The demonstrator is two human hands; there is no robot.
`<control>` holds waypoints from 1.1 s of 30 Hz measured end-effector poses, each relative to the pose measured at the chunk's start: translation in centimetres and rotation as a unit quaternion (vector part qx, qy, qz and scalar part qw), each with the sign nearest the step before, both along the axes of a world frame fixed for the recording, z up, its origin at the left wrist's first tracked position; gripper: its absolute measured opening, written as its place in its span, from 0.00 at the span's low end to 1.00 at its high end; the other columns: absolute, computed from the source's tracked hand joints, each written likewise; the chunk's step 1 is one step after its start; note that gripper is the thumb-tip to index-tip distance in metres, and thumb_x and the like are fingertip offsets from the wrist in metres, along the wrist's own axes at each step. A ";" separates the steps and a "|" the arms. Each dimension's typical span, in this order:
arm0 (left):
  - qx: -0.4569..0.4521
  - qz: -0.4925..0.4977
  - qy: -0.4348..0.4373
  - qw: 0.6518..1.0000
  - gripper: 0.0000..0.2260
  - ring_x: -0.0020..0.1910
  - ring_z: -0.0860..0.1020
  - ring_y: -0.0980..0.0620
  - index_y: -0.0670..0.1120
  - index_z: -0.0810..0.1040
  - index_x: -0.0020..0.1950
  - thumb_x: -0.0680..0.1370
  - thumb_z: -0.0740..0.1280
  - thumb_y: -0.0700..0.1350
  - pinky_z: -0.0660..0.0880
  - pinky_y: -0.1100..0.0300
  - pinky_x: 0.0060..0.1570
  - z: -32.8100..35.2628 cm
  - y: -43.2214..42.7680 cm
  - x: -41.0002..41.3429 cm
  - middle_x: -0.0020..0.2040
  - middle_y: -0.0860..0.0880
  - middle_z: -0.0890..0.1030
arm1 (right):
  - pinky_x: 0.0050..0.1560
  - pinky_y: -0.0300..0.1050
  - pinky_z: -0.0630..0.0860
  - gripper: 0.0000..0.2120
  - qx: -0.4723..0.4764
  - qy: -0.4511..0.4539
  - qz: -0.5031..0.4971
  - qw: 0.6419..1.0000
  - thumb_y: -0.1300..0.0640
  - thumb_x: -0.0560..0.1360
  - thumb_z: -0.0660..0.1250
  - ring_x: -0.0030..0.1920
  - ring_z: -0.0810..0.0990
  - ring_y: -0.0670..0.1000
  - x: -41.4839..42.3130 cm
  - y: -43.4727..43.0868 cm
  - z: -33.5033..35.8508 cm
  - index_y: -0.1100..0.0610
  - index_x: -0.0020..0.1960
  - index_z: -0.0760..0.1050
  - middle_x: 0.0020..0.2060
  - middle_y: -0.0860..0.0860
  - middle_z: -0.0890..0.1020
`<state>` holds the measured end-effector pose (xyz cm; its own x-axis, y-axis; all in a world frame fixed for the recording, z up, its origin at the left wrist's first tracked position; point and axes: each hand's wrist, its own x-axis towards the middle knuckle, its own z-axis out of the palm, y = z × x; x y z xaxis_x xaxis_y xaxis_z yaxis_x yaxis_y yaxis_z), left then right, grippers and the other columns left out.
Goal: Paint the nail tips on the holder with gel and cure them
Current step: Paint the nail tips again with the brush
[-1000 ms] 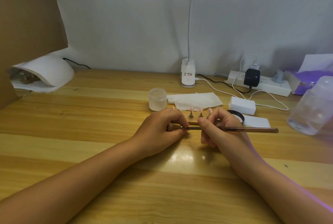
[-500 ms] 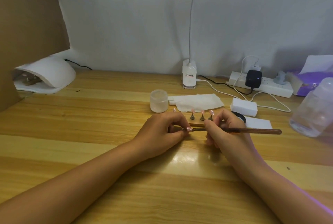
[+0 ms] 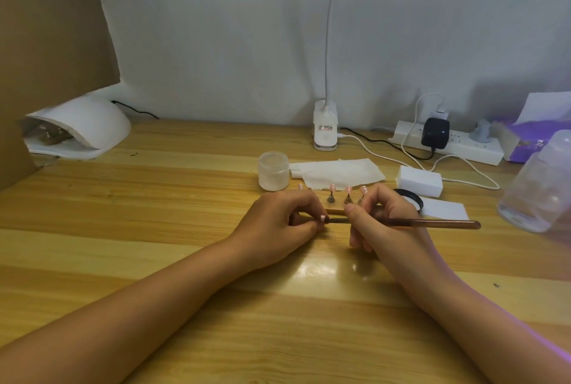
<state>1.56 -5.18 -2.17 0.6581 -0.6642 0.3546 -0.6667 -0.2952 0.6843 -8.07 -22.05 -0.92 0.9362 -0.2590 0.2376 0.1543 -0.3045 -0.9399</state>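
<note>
Frame centre: my left hand (image 3: 278, 224) pinches a nail tip (image 3: 323, 218); my right hand (image 3: 386, 229) grips the brush (image 3: 441, 224), bristles touching it, holder (image 3: 335, 210) just behind.

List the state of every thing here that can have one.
left hand, pinching a single nail tip.
right hand, gripping the brush, bristles at that tip.
standing nail tips, upright on the holder.
curing lamp, no glow visible.
power strip, black adapter plugged in.
</note>
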 end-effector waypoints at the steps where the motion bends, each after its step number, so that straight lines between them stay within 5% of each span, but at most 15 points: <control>1: -0.001 0.000 0.000 1.000 0.04 0.33 0.73 0.58 0.51 0.83 0.46 0.75 0.73 0.42 0.69 0.62 0.35 0.0 0.0 0.0 0.39 0.58 0.80 | 0.28 0.32 0.70 0.08 -0.003 0.001 -0.006 1.000 0.59 0.78 0.66 0.26 0.77 0.43 0.0 0.0 0.0 0.61 0.43 0.71 0.26 0.53 0.80; 8: 0.002 0.002 -0.008 1.000 0.03 0.35 0.75 0.52 0.50 0.83 0.48 0.76 0.73 0.43 0.70 0.60 0.36 0.1 0.0 0.0 0.39 0.63 0.79 | 0.34 0.47 0.76 0.06 -0.012 0.004 -0.037 0.999 0.62 0.76 0.66 0.29 0.78 0.49 -0.1 -0.1 0.1 0.61 0.41 0.71 0.26 0.54 0.79; 12: -0.003 -0.001 -0.003 1.000 0.03 0.34 0.74 0.55 0.50 0.84 0.49 0.76 0.72 0.43 0.70 0.61 0.36 0.1 0.0 0.0 0.41 0.61 0.81 | 0.29 0.36 0.72 0.08 0.045 -0.005 -0.028 0.999 0.59 0.78 0.66 0.27 0.76 0.45 -0.2 -0.2 0.3 0.59 0.42 0.71 0.26 0.51 0.78; 16: -0.003 0.007 -0.008 1.000 0.03 0.36 0.75 0.54 0.49 0.84 0.49 0.76 0.73 0.43 0.70 0.62 0.36 0.1 0.0 0.0 0.40 0.60 0.81 | 0.34 0.43 0.73 0.11 0.027 -0.007 0.002 1.000 0.53 0.78 0.67 0.29 0.74 0.49 -0.2 0.1 0.3 0.60 0.44 0.71 0.29 0.53 0.82; 24: 0.001 0.003 -0.007 1.000 0.04 0.35 0.75 0.52 0.49 0.84 0.49 0.75 0.73 0.43 0.71 0.57 0.37 0.1 0.0 0.0 0.40 0.57 0.81 | 0.29 0.31 0.70 0.09 -0.011 -0.004 0.000 1.000 0.57 0.78 0.66 0.27 0.76 0.42 0.1 0.0 -0.2 0.60 0.43 0.70 0.28 0.53 0.82; 33: -0.006 -0.001 0.001 1.000 0.04 0.37 0.76 0.50 0.50 0.84 0.48 0.76 0.72 0.42 0.72 0.59 0.37 0.2 0.0 0.0 0.41 0.62 0.81 | 0.31 0.41 0.74 0.07 0.001 -0.009 -0.028 1.000 0.63 0.77 0.65 0.27 0.76 0.47 0.0 -0.2 -0.1 0.61 0.41 0.70 0.24 0.51 0.77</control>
